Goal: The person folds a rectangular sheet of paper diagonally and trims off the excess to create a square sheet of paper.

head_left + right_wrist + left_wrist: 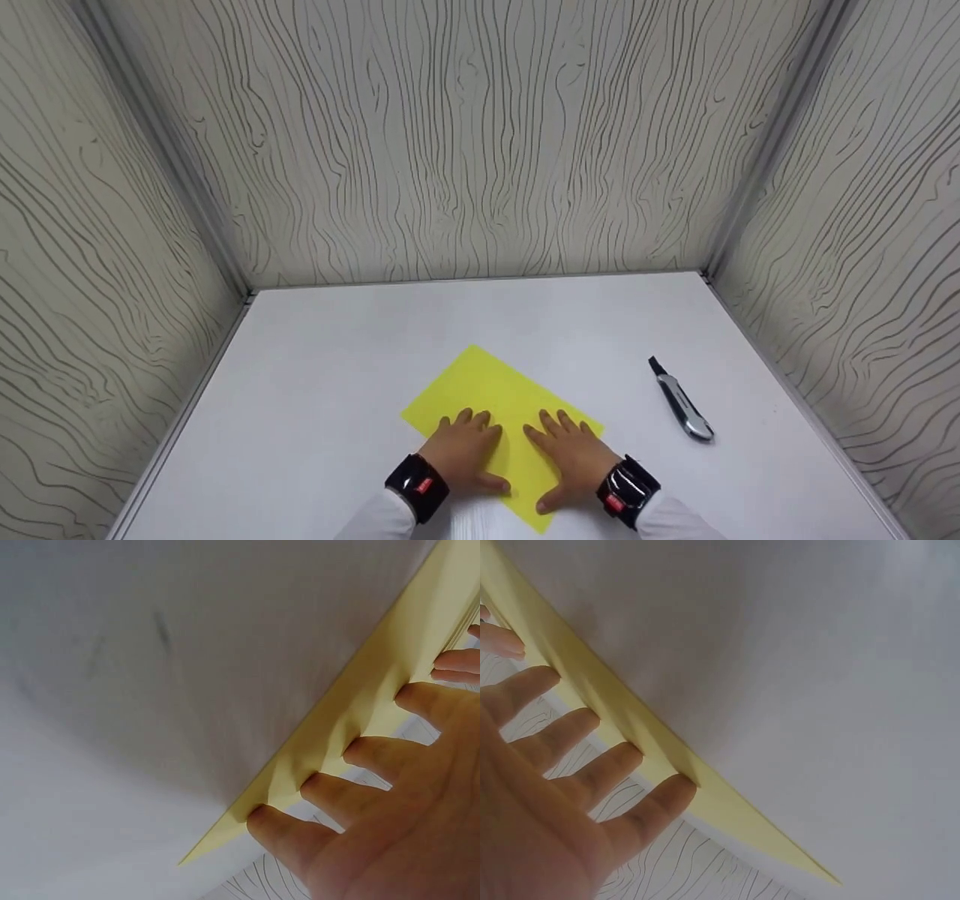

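Observation:
A sheet of yellow paper (480, 379) lies turned at an angle on the white table, one corner pointing away and another towards the person. On its left part rests my left hand (463, 454), fingers spread and fairly straight, thumb reaching inward. My right hand (574, 457) lies on the right part in the same way, its thumb near the front corner. Both wrist views show fingertips touching the yellow paper (652, 735), with nothing gripped. In the right wrist view the paper (330, 720) narrows to a corner beyond the little finger.
A silver and black utility knife (684, 403) lies to the right of the paper. The white table (322, 360) is bounded by wood-grain patterned panels (465, 150) at the back and both sides. Black bands (417, 487) sit on both wrists.

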`<state>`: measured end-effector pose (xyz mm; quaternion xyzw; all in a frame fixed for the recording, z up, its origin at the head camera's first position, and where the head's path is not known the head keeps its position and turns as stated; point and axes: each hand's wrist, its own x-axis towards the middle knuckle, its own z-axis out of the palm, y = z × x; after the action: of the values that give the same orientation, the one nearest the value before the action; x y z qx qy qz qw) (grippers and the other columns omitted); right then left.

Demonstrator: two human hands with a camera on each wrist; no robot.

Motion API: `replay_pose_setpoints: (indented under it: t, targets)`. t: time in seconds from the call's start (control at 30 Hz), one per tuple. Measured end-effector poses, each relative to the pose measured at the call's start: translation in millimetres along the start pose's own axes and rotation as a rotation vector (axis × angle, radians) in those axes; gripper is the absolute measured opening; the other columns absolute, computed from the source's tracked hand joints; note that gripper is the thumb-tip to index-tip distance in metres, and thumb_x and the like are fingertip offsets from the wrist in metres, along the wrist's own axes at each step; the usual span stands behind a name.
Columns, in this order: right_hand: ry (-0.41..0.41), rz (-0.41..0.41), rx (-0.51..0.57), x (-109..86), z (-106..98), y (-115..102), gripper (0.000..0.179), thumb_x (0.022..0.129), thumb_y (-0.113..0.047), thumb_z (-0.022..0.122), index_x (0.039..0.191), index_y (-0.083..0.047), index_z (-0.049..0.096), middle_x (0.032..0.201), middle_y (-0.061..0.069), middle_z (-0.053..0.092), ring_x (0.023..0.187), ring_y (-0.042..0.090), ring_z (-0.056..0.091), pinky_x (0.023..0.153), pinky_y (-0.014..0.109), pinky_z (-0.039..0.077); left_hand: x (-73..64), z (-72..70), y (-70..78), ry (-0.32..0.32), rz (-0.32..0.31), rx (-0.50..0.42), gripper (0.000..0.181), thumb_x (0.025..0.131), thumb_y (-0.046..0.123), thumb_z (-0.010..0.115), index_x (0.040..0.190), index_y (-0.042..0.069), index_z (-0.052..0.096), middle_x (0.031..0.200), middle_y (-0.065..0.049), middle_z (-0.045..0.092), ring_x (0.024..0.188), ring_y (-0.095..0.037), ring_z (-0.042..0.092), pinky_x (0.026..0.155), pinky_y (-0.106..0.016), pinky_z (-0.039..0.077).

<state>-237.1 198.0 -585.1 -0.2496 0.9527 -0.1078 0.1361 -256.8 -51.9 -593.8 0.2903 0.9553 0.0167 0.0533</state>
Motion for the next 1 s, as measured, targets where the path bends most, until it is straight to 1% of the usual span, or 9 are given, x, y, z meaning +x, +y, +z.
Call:
replay_pose_setpoints:
  t: [0.13, 0.3, 0.43, 0.6, 0.7, 0.8, 0.87, 0.93, 1.0]
  targets:
    - [0.032, -0.023, -0.009, 0.8, 4.5, 2.7, 0.122, 0.069, -0.068, 0.094, 0.166, -0.012, 0.045, 0.173, 0.029, 0.034, 0.157, 0.059, 0.034, 0.122, 0.077, 0.032, -1.0, 5.6, -1.0, 0.016, 0.003, 0.021, 0.102, 0.077, 0.088, 0.075, 0.154, 0.021, 0.060, 0.162, -0.009, 0.057, 0.149, -0.039, 0.054, 0.112, -0.066, 0.051]
    - [0.072, -0.046, 0.011, 2.5, 10.3, 6.1, 0.117, 0.071, -0.066, 0.092, 0.165, -0.013, 0.047, 0.172, 0.028, 0.036, 0.156, 0.059, 0.035, 0.120, 0.079, 0.033, -4.0, 5.4, -0.4, 0.027, 0.003, 0.027, 0.104, 0.075, 0.088, 0.076, 0.155, 0.022, 0.059, 0.163, -0.009, 0.056, 0.149, -0.039, 0.054, 0.113, -0.065, 0.051]
    - [0.082, -0.049, 0.029, 2.3, 8.3, 5.8, 0.111, 0.073, -0.063, 0.092, 0.163, -0.012, 0.050, 0.171, 0.029, 0.038, 0.155, 0.060, 0.037, 0.119, 0.080, 0.033, -6.3, 2.4, -3.4, 0.015, 0.016, 0.004, 0.106, 0.074, 0.088, 0.076, 0.156, 0.023, 0.058, 0.164, -0.010, 0.055, 0.150, -0.040, 0.053, 0.114, -0.066, 0.049]
    - [0.094, -0.041, 0.027, 7.3, 8.1, 7.9, 0.102, 0.076, -0.063, 0.090, 0.158, -0.014, 0.056, 0.168, 0.028, 0.043, 0.151, 0.059, 0.043, 0.118, 0.076, 0.039, -8.6, -1.6, -9.4, 0.005, 0.046, -0.046, 0.100, 0.073, 0.080, 0.084, 0.152, 0.024, 0.061, 0.160, -0.009, 0.058, 0.148, -0.038, 0.054, 0.115, -0.066, 0.049]
    - [0.098, -0.047, 0.028, 10.7, 6.8, 10.7, 0.095, 0.079, -0.062, 0.089, 0.155, -0.015, 0.060, 0.165, 0.028, 0.048, 0.148, 0.059, 0.047, 0.118, 0.073, 0.042, -10.1, -3.1, -12.1, 0.024, 0.068, -0.057, 0.090, 0.075, 0.072, 0.088, 0.147, 0.023, 0.066, 0.153, -0.006, 0.064, 0.143, -0.034, 0.059, 0.113, -0.062, 0.052]
    - [0.099, -0.054, 0.036, 10.8, -0.2, 10.1, 0.089, 0.081, -0.060, 0.090, 0.151, -0.013, 0.063, 0.161, 0.029, 0.052, 0.145, 0.059, 0.051, 0.117, 0.071, 0.044, -9.9, -4.6, -15.2, 0.061, 0.085, -0.064, 0.070, 0.081, 0.058, 0.089, 0.138, 0.022, 0.071, 0.140, -0.002, 0.071, 0.130, -0.027, 0.065, 0.107, -0.053, 0.057]
    - [0.097, -0.057, 0.034, 10.3, -5.1, 9.3, 0.086, 0.081, -0.059, 0.089, 0.149, -0.012, 0.065, 0.159, 0.029, 0.054, 0.143, 0.058, 0.053, 0.117, 0.070, 0.045, -9.3, -6.3, -16.9, 0.098, 0.096, -0.063, 0.054, 0.084, 0.045, 0.088, 0.130, 0.021, 0.076, 0.128, 0.001, 0.074, 0.117, -0.023, 0.069, 0.098, -0.045, 0.060]
    - [0.092, -0.054, 0.032, 11.0, -8.8, 9.1, 0.084, 0.083, -0.060, 0.088, 0.147, -0.011, 0.066, 0.158, 0.029, 0.056, 0.142, 0.057, 0.055, 0.117, 0.068, 0.045, -8.2, -7.5, -18.6, 0.152, 0.116, -0.058, 0.037, 0.086, 0.033, 0.086, 0.120, 0.019, 0.079, 0.116, 0.003, 0.076, 0.103, -0.018, 0.071, 0.087, -0.036, 0.061]
    - [0.085, -0.055, 0.025, 12.3, -11.3, 9.8, 0.083, 0.084, -0.062, 0.087, 0.146, -0.010, 0.068, 0.156, 0.027, 0.058, 0.142, 0.054, 0.057, 0.118, 0.066, 0.046, -7.8, -8.4, -20.0, 0.209, 0.145, -0.051, 0.023, 0.088, 0.026, 0.084, 0.110, 0.018, 0.080, 0.104, 0.003, 0.075, 0.091, -0.014, 0.070, 0.077, -0.030, 0.060]
